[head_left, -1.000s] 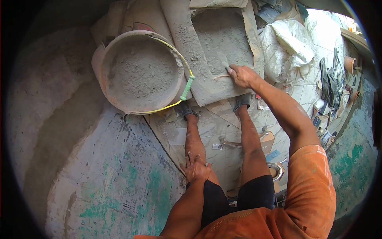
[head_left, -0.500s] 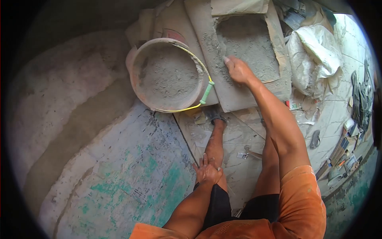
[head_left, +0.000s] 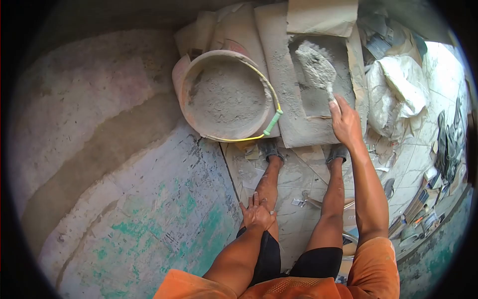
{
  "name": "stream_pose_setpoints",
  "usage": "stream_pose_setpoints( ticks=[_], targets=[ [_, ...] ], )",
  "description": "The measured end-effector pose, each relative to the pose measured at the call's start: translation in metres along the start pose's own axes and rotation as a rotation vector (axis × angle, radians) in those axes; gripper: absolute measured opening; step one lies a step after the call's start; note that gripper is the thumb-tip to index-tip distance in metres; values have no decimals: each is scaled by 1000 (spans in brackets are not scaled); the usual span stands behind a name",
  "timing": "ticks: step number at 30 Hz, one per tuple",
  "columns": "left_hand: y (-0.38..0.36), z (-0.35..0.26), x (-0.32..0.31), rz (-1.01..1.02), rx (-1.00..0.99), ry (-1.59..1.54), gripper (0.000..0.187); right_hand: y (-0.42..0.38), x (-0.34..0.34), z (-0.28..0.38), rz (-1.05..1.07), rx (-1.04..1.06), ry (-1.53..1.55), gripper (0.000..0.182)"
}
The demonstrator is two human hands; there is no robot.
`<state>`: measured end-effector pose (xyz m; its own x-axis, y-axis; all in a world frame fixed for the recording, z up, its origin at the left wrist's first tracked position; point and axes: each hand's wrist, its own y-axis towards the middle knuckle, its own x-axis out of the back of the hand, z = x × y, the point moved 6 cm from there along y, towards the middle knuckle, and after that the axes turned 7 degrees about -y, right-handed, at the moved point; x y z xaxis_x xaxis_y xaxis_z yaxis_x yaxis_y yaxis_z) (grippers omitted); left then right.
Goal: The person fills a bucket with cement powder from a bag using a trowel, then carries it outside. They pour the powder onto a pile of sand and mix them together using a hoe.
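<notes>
The right hand (head_left: 345, 122) was found closed around the handle of a trowel (head_left: 330, 92), whose blade bore a heaped load of grey powder (head_left: 314, 62) above the opening of a paper bag (head_left: 279, 79). The left hand (head_left: 258, 216) gripped no tool; it rested with fingers spread on the left leg (head_left: 270, 192), just below the knee. A bucket (head_left: 187, 102) containing similar powder stood beside the bag. The chief risk, in this inspector's judgement, was spillage: the load appeared loose and stood proud of the blade, so a tilted wrist or a jerk could shed it over the paper or the floor tiles (head_left: 291, 219). The bucket's handle (head_left: 273, 122) lay along the rim on the bag side and might snag a low-held blade. Fine dust could also rise if the powder were dropped from a height, and the hands were bare. Compared with the frame half a second earlier, the right hand had shifted from the opening's left edge to its near right part, and the loaded blade had come into plain view. The left hand's position was unchanged.
</notes>
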<state>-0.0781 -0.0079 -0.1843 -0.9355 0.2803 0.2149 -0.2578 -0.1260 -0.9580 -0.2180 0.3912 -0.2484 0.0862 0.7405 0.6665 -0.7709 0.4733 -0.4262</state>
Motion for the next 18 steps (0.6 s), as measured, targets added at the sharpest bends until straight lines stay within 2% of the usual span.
stream_pose_setpoints(
  ticks=[5, 7, 10, 11, 13, 14, 16, 18],
  targets=[
    [3, 9, -2, 4, 5, -23, 75, -53, 16, 84, -34, 118, -25, 41],
    [2, 12, 2, 11, 3, -21, 76, -69, 10, 124, -70, 306, -27, 41],
    [0, 13, 7, 45, 5, -38, 77, -76, -12, 148, 48, 282, -174, 42],
    [0, 14, 5, 32, 2, -42, 77, -77, -16, 143, 47, 277, -177, 42],
    [3, 19, 2, 16, -5, -35, 78, -76, -17, 117, -117, 230, -236, 42],
    [2, 22, -1, 5, -9, -54, 77, -73, -15, 90, -195, 177, -192, 41],
    [4, 17, -4, 2, -35, -81, 76, -56, -9, 27, -294, 109, -295, 40],
    [4, 20, -4, 20, -17, -72, 77, -21, -13, -32, -298, 42, -386, 40]
  ],
)
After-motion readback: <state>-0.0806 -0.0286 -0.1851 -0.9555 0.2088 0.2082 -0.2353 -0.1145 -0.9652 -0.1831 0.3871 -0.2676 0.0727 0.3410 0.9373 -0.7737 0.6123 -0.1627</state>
